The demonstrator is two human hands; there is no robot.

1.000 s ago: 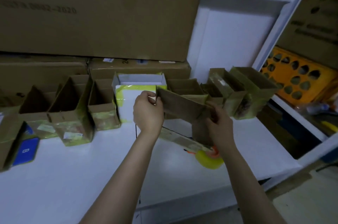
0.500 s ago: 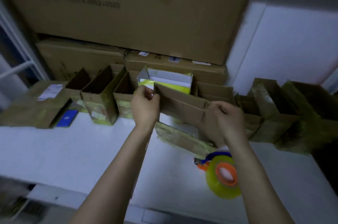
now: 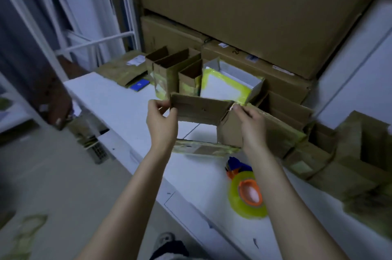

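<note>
White shelf (image 3: 118, 98) before stacked large cartons (image 3: 265, 15), row of small open boxes (image 3: 176, 68) with contents not visible, yellow-taped white box (image 3: 224, 87), left hand (image 3: 162, 123) and right hand (image 3: 252, 126) each pinching the folded cardboard piece (image 3: 199, 110) just above the shelf, tape roll (image 3: 248, 196) near.

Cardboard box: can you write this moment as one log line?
left hand: pinches left end of cardboard box | right hand: pinches its folded corner | box: over white shelf | tape roll: on shelf
</note>
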